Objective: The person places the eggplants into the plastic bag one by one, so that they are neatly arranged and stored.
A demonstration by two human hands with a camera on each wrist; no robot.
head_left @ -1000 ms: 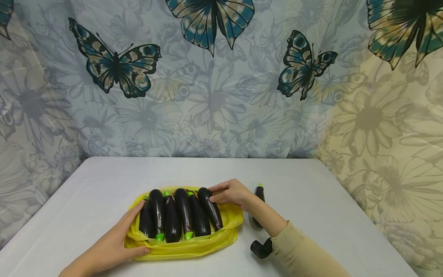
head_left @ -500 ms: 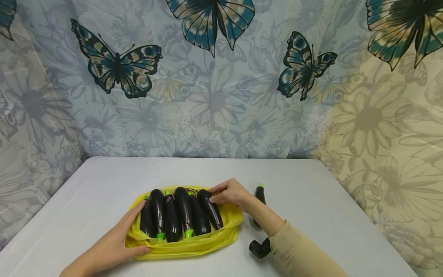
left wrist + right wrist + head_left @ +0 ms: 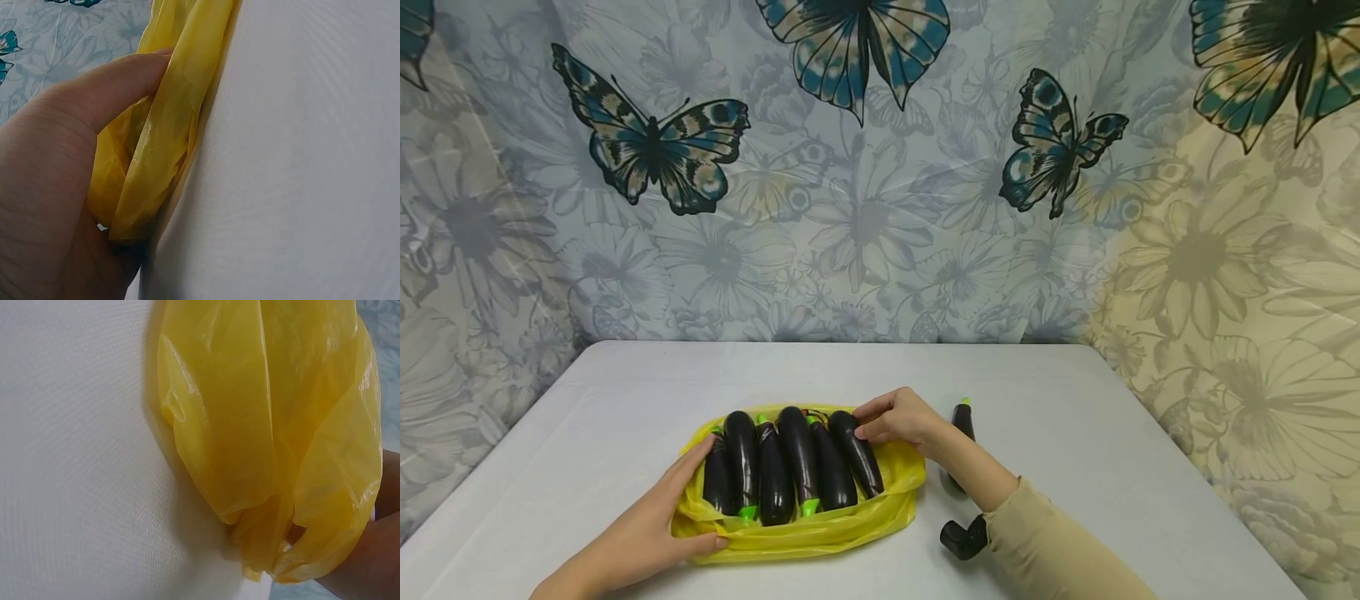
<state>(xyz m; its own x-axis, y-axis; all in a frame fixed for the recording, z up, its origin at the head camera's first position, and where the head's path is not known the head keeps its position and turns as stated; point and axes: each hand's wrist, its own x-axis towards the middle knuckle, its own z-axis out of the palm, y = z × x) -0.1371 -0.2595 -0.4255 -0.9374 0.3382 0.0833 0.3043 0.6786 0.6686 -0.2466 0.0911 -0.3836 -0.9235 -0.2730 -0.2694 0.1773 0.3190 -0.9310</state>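
A yellow plastic bag (image 3: 820,543), its rim folded down, lies on the white table with several dark eggplants (image 3: 775,483) side by side in it. My left hand (image 3: 651,521) spans the bag's left end, thumb at the front and fingertips by the leftmost eggplant (image 3: 718,483). In the left wrist view the thumb (image 3: 125,84) tucks behind the fold of the bag (image 3: 165,144). With thumb and fingers, my right hand (image 3: 904,419) holds the upper end of the rightmost eggplant (image 3: 859,462). The right wrist view shows mostly yellow bag (image 3: 225,425), hiding the fingertips.
Another eggplant (image 3: 962,421) with a green tip lies right of the bag, partly behind my right forearm. A black curved object (image 3: 964,539) shows beside the beige sleeve (image 3: 1060,542). Behind the table (image 3: 1037,400) hangs a butterfly-patterned cloth (image 3: 865,250).
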